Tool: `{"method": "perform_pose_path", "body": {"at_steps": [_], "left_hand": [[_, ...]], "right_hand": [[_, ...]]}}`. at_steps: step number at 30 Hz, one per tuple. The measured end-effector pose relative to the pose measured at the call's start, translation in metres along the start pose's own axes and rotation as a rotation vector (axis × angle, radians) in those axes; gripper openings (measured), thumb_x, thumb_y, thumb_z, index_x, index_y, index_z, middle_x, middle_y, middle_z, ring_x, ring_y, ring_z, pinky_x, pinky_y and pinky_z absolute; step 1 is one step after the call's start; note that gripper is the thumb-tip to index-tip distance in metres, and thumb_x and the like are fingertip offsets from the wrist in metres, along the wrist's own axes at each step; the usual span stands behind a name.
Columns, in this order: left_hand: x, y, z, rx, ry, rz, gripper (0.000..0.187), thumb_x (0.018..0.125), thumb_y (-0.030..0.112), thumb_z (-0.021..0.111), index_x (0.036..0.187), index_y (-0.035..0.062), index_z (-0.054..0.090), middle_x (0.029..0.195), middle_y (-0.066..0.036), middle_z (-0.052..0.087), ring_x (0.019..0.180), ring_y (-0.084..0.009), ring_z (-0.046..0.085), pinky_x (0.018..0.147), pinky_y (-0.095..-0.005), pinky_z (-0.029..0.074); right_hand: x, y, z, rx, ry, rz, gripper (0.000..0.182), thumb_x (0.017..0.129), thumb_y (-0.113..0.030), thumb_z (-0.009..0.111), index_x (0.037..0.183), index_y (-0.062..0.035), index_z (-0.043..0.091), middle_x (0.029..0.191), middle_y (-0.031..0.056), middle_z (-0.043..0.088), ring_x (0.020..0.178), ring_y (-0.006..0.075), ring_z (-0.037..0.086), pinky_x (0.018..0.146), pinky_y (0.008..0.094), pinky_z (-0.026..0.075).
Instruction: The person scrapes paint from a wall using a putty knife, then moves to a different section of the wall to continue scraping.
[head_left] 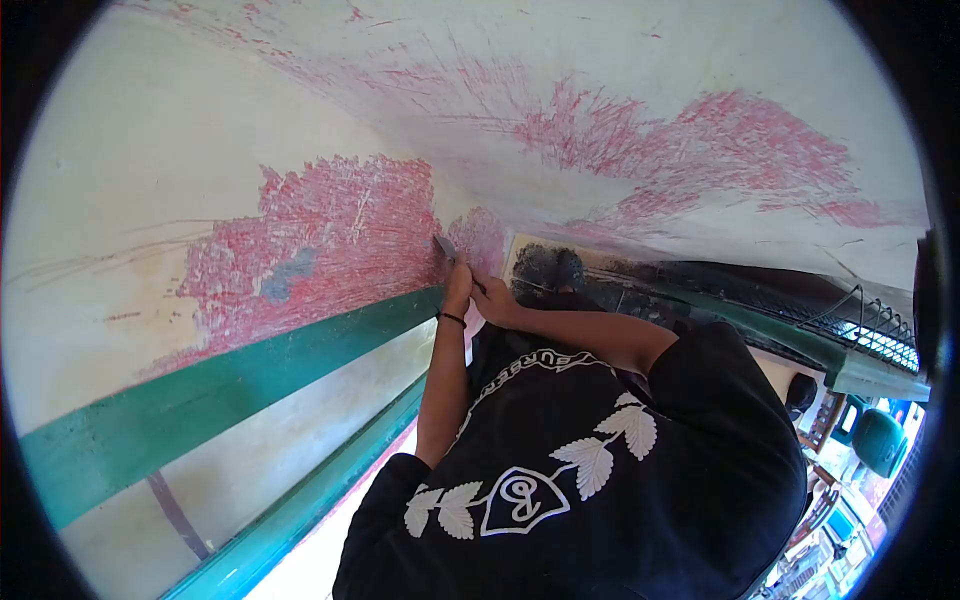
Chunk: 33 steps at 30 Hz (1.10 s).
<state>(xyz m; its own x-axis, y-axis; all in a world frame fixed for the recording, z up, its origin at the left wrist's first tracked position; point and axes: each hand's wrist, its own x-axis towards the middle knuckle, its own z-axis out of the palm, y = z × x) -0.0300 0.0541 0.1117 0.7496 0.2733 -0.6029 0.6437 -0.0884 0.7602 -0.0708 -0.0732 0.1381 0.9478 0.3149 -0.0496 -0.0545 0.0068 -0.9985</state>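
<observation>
A scraper (445, 247) with a small metal blade is pressed to a wall patch where the pale coat is gone and rough pink shows (350, 225). My left hand (457, 288), with a dark band at its wrist, is closed on the tool close behind the blade. Beside it, touching it, my right hand (495, 303) is closed around the handle, which the fingers mostly hide. Both hands are near the wall corner, just above the end of a green rail (240, 370).
Another wall surface with scraped pink streaks (740, 150) spans the top. Right of my hands are a blackened panel (548, 266) and a wire rack (870, 328). A second green rail (310, 490) runs lower left. A green container (880, 442) is at far right.
</observation>
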Motion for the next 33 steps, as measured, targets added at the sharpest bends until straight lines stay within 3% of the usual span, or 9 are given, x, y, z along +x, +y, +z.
{"method": "perform_pose_path", "body": {"at_steps": [7, 9, 12, 15, 19, 21, 23, 30, 33], "left_hand": [[0.000, 0.004, -0.013, -0.056, -0.112, 0.074, 0.051, 0.099, 0.042, 0.049, 0.118, -0.0046, 0.057, 0.104, -0.010, 0.059, 0.098, -0.0213, 0.055, 0.086, -0.0362, 0.046], [0.010, 0.003, -0.022, -0.038, -0.141, 0.028, 0.050, 0.098, 0.041, 0.051, 0.117, -0.0048, 0.057, 0.104, -0.010, 0.059, 0.096, -0.0213, 0.056, 0.084, -0.0363, 0.047], [0.013, -0.005, -0.018, -0.067, -0.057, 0.253, 0.046, 0.098, 0.040, 0.053, 0.111, -0.0042, 0.058, 0.101, -0.009, 0.059, 0.094, -0.0205, 0.056, 0.082, -0.0363, 0.048], [-0.011, 0.004, -0.012, -0.138, -0.108, 0.079, 0.047, 0.098, 0.041, 0.052, 0.110, -0.0045, 0.059, 0.104, -0.010, 0.060, 0.094, -0.0215, 0.057, 0.082, -0.0379, 0.048], [-0.018, 0.017, 0.003, -0.118, -0.058, 0.077, 0.054, 0.099, 0.037, 0.049, 0.124, -0.0102, 0.053, 0.115, -0.018, 0.060, 0.105, -0.0265, 0.057, 0.092, -0.0381, 0.045], [-0.020, 0.016, 0.001, -0.012, 0.021, 0.092, 0.053, 0.099, 0.037, 0.049, 0.124, -0.0103, 0.053, 0.113, -0.019, 0.061, 0.105, -0.0259, 0.057, 0.092, -0.0381, 0.045], [-0.024, 0.026, 0.006, 0.033, 0.091, 0.080, 0.051, 0.099, 0.037, 0.049, 0.117, -0.0103, 0.057, 0.107, -0.019, 0.063, 0.100, -0.0263, 0.059, 0.088, -0.0388, 0.045], [-0.012, 0.025, 0.009, -0.026, 0.110, 0.056, 0.049, 0.097, 0.036, 0.052, 0.097, -0.0102, 0.066, 0.091, -0.019, 0.067, 0.087, -0.0298, 0.062, 0.080, -0.0428, 0.045], [-0.006, 0.020, 0.015, 0.052, 0.161, 0.053, 0.048, 0.097, 0.036, 0.053, 0.098, -0.0099, 0.066, 0.092, -0.019, 0.067, 0.088, -0.0281, 0.062, 0.080, -0.0424, 0.045]], "right_hand": [[-0.005, -0.001, 0.028, 0.081, 0.116, 0.140, 0.050, 0.096, -0.009, 0.046, 0.145, -0.0016, 0.038, 0.122, 0.0276, 0.060, 0.111, 0.0348, 0.061, 0.096, 0.0402, 0.046], [-0.004, -0.005, 0.034, 0.135, 0.129, 0.191, 0.049, 0.097, -0.012, 0.046, 0.145, -0.0047, 0.039, 0.108, 0.0233, 0.064, 0.091, 0.0298, 0.065, 0.081, 0.0386, 0.052], [-0.005, -0.022, 0.027, 0.183, 0.064, 0.324, 0.049, 0.099, -0.016, 0.046, 0.147, -0.0096, 0.039, 0.082, 0.0136, 0.067, 0.056, 0.0192, 0.063, 0.053, 0.0345, 0.053], [0.000, -0.017, 0.016, 0.250, 0.036, 0.313, 0.047, 0.101, -0.020, 0.044, 0.147, -0.0089, 0.040, 0.074, 0.0070, 0.061, 0.045, 0.0111, 0.051, 0.040, 0.0289, 0.043], [0.014, 0.008, 0.014, 0.177, 0.048, 0.168, 0.043, 0.102, -0.020, 0.043, 0.143, -0.0077, 0.044, 0.070, 0.0058, 0.060, 0.044, 0.0110, 0.050, 0.038, 0.0287, 0.041], [0.007, -0.021, 0.004, 0.203, -0.024, 0.316, 0.042, 0.102, -0.021, 0.041, 0.141, -0.0073, 0.046, 0.069, 0.0057, 0.060, 0.043, 0.0110, 0.050, 0.037, 0.0288, 0.041], [0.018, 0.020, 0.013, 0.173, -0.006, 0.122, 0.040, 0.103, -0.022, 0.040, 0.139, -0.0070, 0.048, 0.067, 0.0054, 0.059, 0.041, 0.0115, 0.049, 0.036, 0.0287, 0.040], [0.018, -0.014, -0.003, 0.221, -0.071, 0.422, 0.044, 0.102, -0.026, 0.041, 0.143, -0.0083, 0.047, 0.068, 0.0068, 0.062, 0.046, 0.0119, 0.053, 0.044, 0.0293, 0.045], [0.018, -0.008, -0.004, 0.285, -0.055, 0.353, 0.044, 0.103, -0.025, 0.041, 0.143, -0.0087, 0.047, 0.067, 0.0051, 0.061, 0.044, 0.0104, 0.051, 0.042, 0.0285, 0.044]]}}
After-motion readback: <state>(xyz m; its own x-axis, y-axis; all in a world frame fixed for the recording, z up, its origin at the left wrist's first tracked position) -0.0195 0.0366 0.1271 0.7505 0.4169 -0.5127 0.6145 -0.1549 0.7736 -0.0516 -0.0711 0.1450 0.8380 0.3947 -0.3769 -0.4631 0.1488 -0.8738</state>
